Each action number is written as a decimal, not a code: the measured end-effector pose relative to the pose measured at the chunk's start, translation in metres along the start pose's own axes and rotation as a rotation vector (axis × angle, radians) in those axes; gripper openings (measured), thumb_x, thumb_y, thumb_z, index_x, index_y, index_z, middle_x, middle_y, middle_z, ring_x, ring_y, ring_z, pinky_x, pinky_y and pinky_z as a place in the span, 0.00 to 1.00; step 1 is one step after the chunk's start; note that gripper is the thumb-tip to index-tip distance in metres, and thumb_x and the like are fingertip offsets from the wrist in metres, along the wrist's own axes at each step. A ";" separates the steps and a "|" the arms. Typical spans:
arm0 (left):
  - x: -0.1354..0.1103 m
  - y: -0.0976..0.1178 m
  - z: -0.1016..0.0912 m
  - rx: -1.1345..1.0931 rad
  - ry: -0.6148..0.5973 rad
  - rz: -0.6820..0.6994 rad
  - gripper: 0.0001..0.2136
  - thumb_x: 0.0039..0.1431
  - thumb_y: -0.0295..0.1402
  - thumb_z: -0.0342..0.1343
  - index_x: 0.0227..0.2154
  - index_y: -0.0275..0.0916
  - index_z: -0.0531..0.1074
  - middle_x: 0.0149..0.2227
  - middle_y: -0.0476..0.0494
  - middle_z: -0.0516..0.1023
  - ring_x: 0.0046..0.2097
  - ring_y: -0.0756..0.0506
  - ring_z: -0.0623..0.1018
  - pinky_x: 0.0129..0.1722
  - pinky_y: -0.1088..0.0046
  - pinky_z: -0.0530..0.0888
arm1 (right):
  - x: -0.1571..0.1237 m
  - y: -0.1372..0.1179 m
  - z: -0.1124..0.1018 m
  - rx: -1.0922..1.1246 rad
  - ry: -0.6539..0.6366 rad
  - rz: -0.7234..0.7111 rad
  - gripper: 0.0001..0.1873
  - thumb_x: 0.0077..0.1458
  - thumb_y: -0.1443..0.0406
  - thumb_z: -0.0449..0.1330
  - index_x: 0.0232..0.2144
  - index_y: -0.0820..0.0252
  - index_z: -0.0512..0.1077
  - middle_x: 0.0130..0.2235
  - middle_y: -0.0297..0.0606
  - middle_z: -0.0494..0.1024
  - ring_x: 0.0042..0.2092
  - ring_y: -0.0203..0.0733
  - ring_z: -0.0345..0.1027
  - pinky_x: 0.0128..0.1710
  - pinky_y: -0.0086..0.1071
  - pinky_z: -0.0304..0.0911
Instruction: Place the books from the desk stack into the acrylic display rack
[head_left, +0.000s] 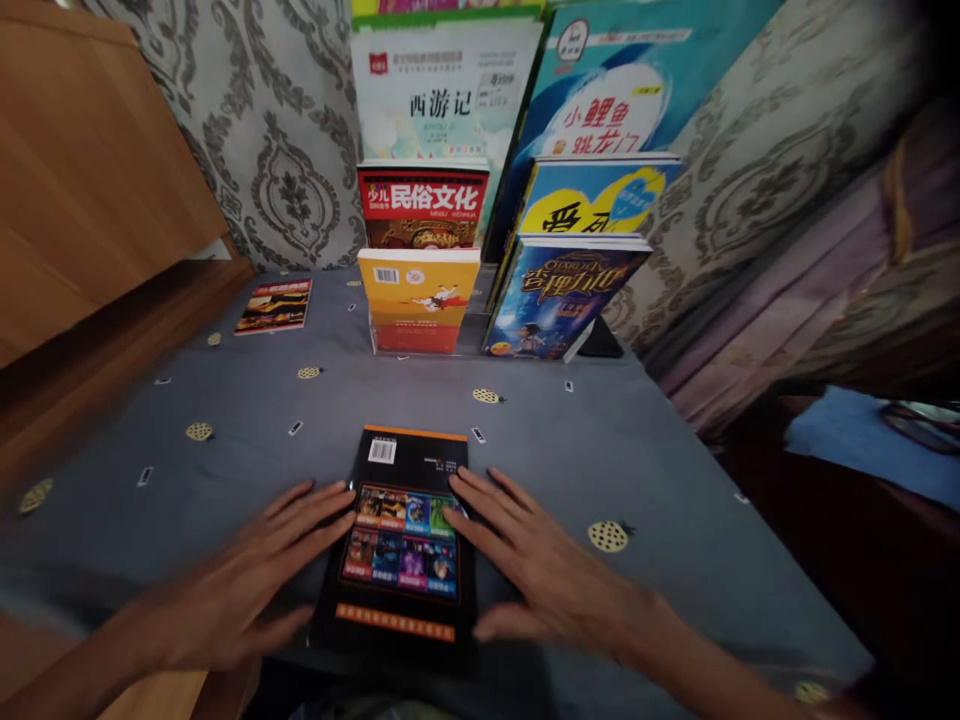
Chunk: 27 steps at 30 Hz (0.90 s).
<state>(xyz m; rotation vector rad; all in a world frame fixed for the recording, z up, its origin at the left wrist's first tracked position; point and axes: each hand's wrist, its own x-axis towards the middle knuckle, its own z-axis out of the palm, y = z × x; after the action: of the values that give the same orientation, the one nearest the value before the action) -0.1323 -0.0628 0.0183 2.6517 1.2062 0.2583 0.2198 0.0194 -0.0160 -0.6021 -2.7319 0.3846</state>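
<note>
A black book [401,640] lies face down in front of me, its back cover up, with a barcode at the top and rows of small colour pictures. My left hand [259,565] rests along the book's left side, fingers stretched out and their tips at the edge. On the opposite side, my right hand [536,560] is spread, its fingertips touching the cover near the right edge and its thumb by the lower right side. Neither hand grips the book.
Beyond it, a clear rack holds several upright books, among them an orange book [420,310] and a blue book [562,300]. A small thin book [274,305] lies at the back left. A blue cloth [870,450] is at right. The grey-blue tablecloth [390,395] has pineapple prints.
</note>
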 end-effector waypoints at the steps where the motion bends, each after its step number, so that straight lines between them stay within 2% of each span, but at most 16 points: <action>1: -0.003 0.004 0.001 0.008 -0.027 0.008 0.41 0.60 0.30 0.54 0.72 0.46 0.39 0.71 0.39 0.55 0.69 0.36 0.61 0.65 0.47 0.65 | -0.005 -0.005 -0.001 0.005 -0.021 -0.006 0.56 0.48 0.39 0.65 0.71 0.50 0.47 0.70 0.51 0.55 0.71 0.57 0.46 0.69 0.59 0.49; 3: -0.006 0.009 0.006 0.030 -0.060 0.013 0.44 0.58 0.28 0.55 0.72 0.43 0.36 0.71 0.38 0.55 0.69 0.37 0.61 0.65 0.47 0.65 | -0.012 -0.014 -0.001 0.004 -0.056 -0.009 0.64 0.43 0.39 0.68 0.72 0.50 0.42 0.71 0.52 0.52 0.72 0.59 0.44 0.68 0.60 0.50; 5: -0.007 0.011 0.016 0.039 -0.044 0.013 0.45 0.58 0.26 0.55 0.72 0.44 0.34 0.70 0.38 0.57 0.69 0.38 0.62 0.67 0.47 0.63 | -0.015 -0.021 0.001 -0.023 -0.069 0.008 0.65 0.44 0.47 0.72 0.72 0.52 0.40 0.71 0.53 0.52 0.71 0.61 0.44 0.67 0.62 0.52; 7: -0.008 0.009 0.025 0.030 -0.004 0.018 0.45 0.58 0.24 0.54 0.72 0.46 0.34 0.69 0.39 0.59 0.69 0.39 0.63 0.67 0.47 0.61 | -0.015 -0.026 0.004 -0.056 -0.062 0.026 0.59 0.48 0.57 0.73 0.72 0.52 0.42 0.70 0.52 0.55 0.71 0.60 0.46 0.67 0.60 0.55; 9: -0.009 0.004 0.027 -0.003 0.027 0.006 0.43 0.60 0.27 0.55 0.72 0.48 0.36 0.69 0.40 0.60 0.69 0.39 0.63 0.67 0.48 0.62 | -0.014 -0.027 0.003 -0.054 -0.045 0.020 0.52 0.53 0.65 0.69 0.71 0.50 0.46 0.69 0.48 0.59 0.70 0.56 0.50 0.66 0.55 0.59; 13: 0.000 -0.008 0.005 -0.187 0.149 -0.040 0.31 0.67 0.38 0.52 0.70 0.53 0.49 0.68 0.43 0.63 0.67 0.39 0.66 0.64 0.53 0.69 | -0.002 -0.020 -0.012 0.077 0.043 0.010 0.36 0.63 0.65 0.59 0.69 0.42 0.53 0.65 0.38 0.68 0.67 0.45 0.60 0.61 0.45 0.68; 15: 0.017 -0.014 -0.010 -0.324 0.234 -0.062 0.23 0.70 0.46 0.46 0.65 0.52 0.61 0.65 0.44 0.68 0.64 0.39 0.71 0.61 0.56 0.73 | 0.012 -0.014 -0.024 0.180 0.161 0.036 0.26 0.68 0.63 0.53 0.65 0.41 0.60 0.62 0.37 0.72 0.63 0.43 0.66 0.60 0.44 0.69; 17: 0.044 -0.020 -0.019 -0.464 0.389 -0.126 0.24 0.70 0.52 0.40 0.56 0.47 0.71 0.58 0.42 0.76 0.58 0.38 0.76 0.57 0.56 0.75 | 0.031 -0.007 -0.033 0.289 0.225 0.097 0.19 0.69 0.59 0.49 0.59 0.45 0.69 0.54 0.38 0.79 0.56 0.44 0.73 0.55 0.41 0.71; 19: 0.078 -0.024 -0.020 -0.566 0.554 -0.311 0.28 0.72 0.50 0.31 0.48 0.42 0.76 0.46 0.41 0.82 0.51 0.38 0.80 0.53 0.55 0.77 | 0.052 0.001 -0.035 0.351 0.380 0.224 0.18 0.69 0.56 0.49 0.50 0.50 0.76 0.42 0.38 0.82 0.44 0.44 0.77 0.44 0.38 0.74; 21: 0.110 -0.025 -0.013 -0.599 0.718 -0.461 0.33 0.72 0.50 0.25 0.46 0.39 0.76 0.38 0.39 0.82 0.49 0.38 0.80 0.50 0.54 0.77 | 0.073 0.010 -0.032 0.426 0.530 0.298 0.20 0.69 0.54 0.48 0.46 0.54 0.78 0.36 0.36 0.81 0.39 0.43 0.76 0.40 0.36 0.72; 24: 0.145 -0.027 0.001 -0.669 0.879 -0.606 0.31 0.70 0.56 0.33 0.39 0.39 0.77 0.33 0.40 0.81 0.47 0.37 0.80 0.49 0.56 0.76 | 0.094 0.024 -0.025 0.559 0.717 0.336 0.21 0.67 0.52 0.50 0.46 0.56 0.77 0.38 0.36 0.81 0.41 0.44 0.74 0.42 0.37 0.70; 27: 0.163 -0.033 0.008 -0.840 1.030 -0.629 0.29 0.66 0.59 0.43 0.38 0.39 0.78 0.37 0.40 0.82 0.51 0.36 0.78 0.52 0.61 0.74 | 0.106 0.036 -0.022 0.700 0.778 0.301 0.23 0.65 0.49 0.52 0.45 0.57 0.78 0.40 0.37 0.81 0.43 0.45 0.73 0.46 0.38 0.68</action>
<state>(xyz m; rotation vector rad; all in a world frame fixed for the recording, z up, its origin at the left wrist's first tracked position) -0.0483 0.0807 0.0134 1.2696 1.5719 1.6664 0.1491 0.1022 0.0189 -0.7469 -1.6251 0.8983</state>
